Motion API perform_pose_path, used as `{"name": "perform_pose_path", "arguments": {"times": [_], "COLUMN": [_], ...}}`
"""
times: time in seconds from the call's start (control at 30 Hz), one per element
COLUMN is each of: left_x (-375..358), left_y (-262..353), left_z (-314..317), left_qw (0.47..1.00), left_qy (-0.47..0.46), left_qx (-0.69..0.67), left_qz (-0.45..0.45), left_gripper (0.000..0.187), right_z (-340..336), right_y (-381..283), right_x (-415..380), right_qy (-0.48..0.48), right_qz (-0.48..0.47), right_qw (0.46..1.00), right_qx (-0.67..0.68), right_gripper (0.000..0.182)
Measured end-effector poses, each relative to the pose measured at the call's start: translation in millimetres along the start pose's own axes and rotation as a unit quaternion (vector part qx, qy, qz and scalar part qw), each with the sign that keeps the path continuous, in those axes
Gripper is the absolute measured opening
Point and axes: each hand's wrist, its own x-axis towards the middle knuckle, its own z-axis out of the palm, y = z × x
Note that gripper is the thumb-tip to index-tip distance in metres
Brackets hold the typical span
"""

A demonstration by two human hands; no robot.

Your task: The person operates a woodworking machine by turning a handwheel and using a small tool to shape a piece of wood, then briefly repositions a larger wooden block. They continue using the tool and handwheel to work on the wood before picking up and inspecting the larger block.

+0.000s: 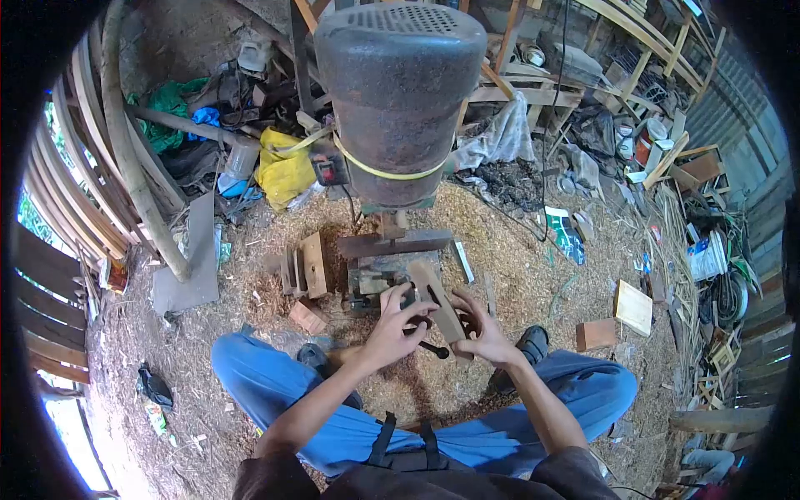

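Observation:
A light wooden piece (444, 314) with a dark slot cut in its face is tilted in front of the machine. My right hand (486, 331) grips its lower right side, thumb across the near end. My left hand (393, 327) is at the opposite side, fingers bent and apart, with fingertips right at the edge by the slot. Just beyond is the machine's metal vise (372, 279), with a dark wooden bar (392, 243) lying across it. A black-knobbed handle (435, 350) sticks out below my hands.
The large motor housing (400, 100) towers ahead. Slotted wooden blocks (313, 265) stand left of the vise, near a loose block (309, 317). More blocks (596, 334) lie at right on the shavings-covered floor (508, 225). A pole (125, 142) leans at left.

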Motion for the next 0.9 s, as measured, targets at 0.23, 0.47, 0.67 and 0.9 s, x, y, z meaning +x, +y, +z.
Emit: {"name": "perform_pose_path", "arguments": {"times": [0.23, 0.47, 0.67, 0.9], "left_x": [-1, 9, 12, 15], "left_y": [-14, -16, -15, -32], "left_z": [1, -6, -13, -20], "left_qw": [0.997, 0.977, 0.979, 0.968], "left_qy": [0.035, 0.074, 0.115, 0.184], "left_qx": [0.058, 0.189, 0.113, 0.082], "left_qz": [0.035, 0.066, 0.128, 0.151], "left_gripper": [0.055, 0.051, 0.038, 0.081], "right_z": [1, 2, 9, 12], "right_y": [-9, 11, -2, -48], "right_x": [6, 9, 14, 2], "right_qy": [-0.019, -0.015, 0.037, 0.191], "right_qz": [0.065, 0.008, -0.138, -0.219], "right_qw": [0.989, 1.0, 0.982, 0.757], "right_qx": [0.134, -0.004, -0.126, -0.585], "right_gripper": [0.101, 0.097, 0.097, 0.082]}}
